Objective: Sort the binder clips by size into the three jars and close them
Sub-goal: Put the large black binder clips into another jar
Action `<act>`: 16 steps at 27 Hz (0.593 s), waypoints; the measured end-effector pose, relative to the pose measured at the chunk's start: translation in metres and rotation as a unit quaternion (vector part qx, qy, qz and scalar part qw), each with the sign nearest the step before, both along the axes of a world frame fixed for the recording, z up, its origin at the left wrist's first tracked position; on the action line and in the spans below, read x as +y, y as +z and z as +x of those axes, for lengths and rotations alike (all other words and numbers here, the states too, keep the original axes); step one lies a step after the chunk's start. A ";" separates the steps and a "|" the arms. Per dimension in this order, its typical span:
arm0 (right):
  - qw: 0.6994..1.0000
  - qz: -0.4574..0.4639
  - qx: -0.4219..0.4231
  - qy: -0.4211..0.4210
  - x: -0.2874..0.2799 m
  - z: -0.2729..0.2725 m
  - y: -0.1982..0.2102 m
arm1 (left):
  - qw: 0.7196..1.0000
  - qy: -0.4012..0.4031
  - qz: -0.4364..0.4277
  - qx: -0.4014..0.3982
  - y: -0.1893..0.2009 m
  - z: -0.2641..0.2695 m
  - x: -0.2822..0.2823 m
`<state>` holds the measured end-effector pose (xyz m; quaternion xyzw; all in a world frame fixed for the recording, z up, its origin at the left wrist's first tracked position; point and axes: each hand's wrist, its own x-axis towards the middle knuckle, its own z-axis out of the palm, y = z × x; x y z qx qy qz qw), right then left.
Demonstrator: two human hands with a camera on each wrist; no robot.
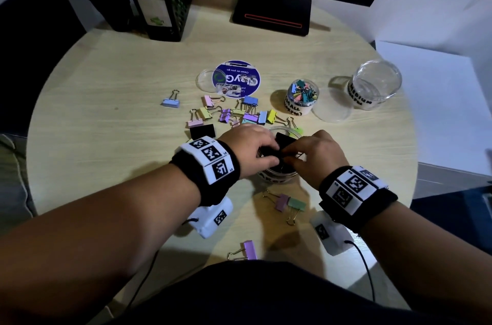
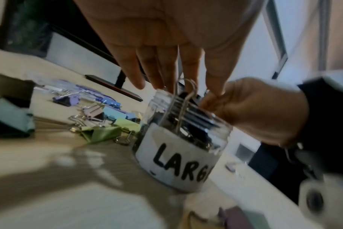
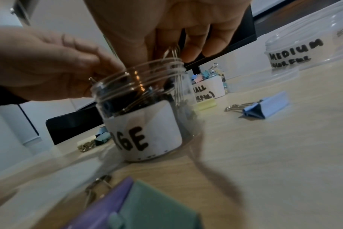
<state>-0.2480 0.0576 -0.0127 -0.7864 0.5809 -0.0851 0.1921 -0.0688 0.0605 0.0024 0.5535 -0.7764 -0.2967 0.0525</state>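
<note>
- Right now both hands meet over the mouth of the LARGE jar [image 1: 277, 173], which stands near the middle of the surface [image 1: 106, 154]; the left hand [image 1: 250, 151] and right hand [image 1: 316, 155] are equally close.
- A large black binder clip [image 2: 188, 108] stands upright in the jar mouth, its wire handles pointing up; left fingers [image 2: 166, 74] reach down straight around them, while right fingers curl and pinch them.
- Readable labels: "LARGE"; "SMALL" on the small jar [image 1: 302, 97] far right, holding tiny clips; "MEDIUM" on the empty medium jar [image 1: 372, 85] beyond.
- Pastel medium clips [image 1: 239, 111] lie just beyond the hands.

The round wooden table [image 1: 106, 165] carries scattered binder clips [image 1: 234, 111], three jars [image 1: 302, 97], and lids [image 1: 332, 109].
</note>
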 end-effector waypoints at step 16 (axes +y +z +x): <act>0.985 0.069 0.146 0.061 -0.010 0.017 0.015 | 0.970 0.154 0.021 -0.189 -0.038 0.107 -0.019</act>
